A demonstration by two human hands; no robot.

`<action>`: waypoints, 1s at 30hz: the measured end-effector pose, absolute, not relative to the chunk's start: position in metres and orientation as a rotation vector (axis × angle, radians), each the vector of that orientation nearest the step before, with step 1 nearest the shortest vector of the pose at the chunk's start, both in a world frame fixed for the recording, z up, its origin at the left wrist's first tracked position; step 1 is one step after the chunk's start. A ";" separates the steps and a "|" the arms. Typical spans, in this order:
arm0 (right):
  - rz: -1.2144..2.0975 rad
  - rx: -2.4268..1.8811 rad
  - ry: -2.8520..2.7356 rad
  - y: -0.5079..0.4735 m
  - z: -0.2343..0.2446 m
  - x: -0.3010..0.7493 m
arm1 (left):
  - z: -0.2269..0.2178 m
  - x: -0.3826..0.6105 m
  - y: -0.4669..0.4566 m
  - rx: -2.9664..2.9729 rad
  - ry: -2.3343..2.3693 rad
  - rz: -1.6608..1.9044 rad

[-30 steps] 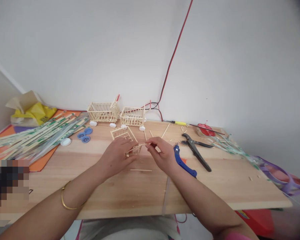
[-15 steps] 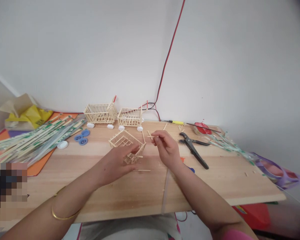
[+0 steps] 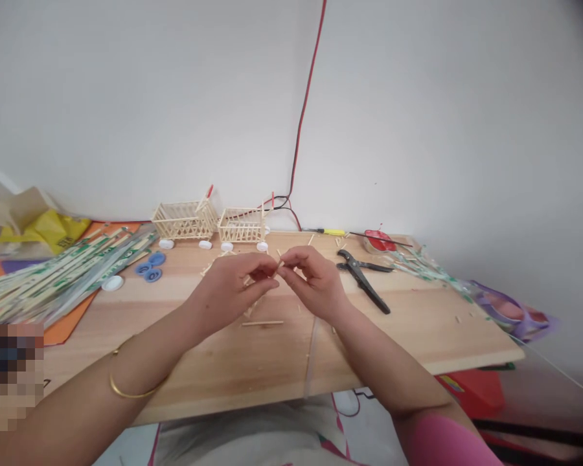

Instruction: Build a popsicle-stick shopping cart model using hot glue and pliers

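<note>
My left hand (image 3: 233,288) and my right hand (image 3: 311,285) meet fingertip to fingertip over the middle of the wooden board (image 3: 272,362). Both are pinched together on a short thin wooden stick (image 3: 278,265). A small stick-built basket (image 3: 218,259) lies mostly hidden behind my left hand. A loose stick (image 3: 262,322) lies on the board just below my hands. Two finished stick carts on white wheels, one (image 3: 182,221) and the other (image 3: 243,226), stand at the back by the wall.
Black pliers (image 3: 362,278) lie right of my hands, with a red tape roll (image 3: 377,241) and a yellow-handled tool (image 3: 333,232) behind. Packets of wrapped sticks (image 3: 63,272) and blue and white bottle caps (image 3: 148,268) lie left. A red and black cable (image 3: 301,123) runs up the wall.
My right hand lifted away from the basket with a short stick, then both hands came together on it. The view shifted, and the basket is now hidden behind my left hand.
</note>
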State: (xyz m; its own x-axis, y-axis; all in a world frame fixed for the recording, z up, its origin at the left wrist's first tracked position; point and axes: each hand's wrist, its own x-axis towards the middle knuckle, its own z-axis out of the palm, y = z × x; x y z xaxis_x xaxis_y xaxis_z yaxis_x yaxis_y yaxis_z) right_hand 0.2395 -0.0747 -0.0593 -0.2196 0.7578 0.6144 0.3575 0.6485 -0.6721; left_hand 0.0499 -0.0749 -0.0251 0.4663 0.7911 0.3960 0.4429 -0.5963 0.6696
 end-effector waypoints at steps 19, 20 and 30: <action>0.336 -1.925 -2.246 -0.112 -0.105 0.344 | -0.028 0.046 -0.029 1.398 0.948 1.011; 0.325 -1.926 -2.232 -0.112 -0.103 0.342 | -0.030 0.046 -0.029 1.382 0.949 0.998; 0.540 -1.353 -1.754 -0.103 -0.064 0.311 | -0.038 0.044 -0.029 0.997 0.844 0.956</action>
State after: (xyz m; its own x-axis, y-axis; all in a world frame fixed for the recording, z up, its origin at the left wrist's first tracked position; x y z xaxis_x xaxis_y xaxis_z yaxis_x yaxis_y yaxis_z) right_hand 0.3114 -0.1026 -0.0638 -0.0694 0.9335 0.3517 0.5742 0.3257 -0.7512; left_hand 0.0442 -0.0291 -0.0381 0.3495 0.9265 -0.1396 -0.2533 0.2369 0.9379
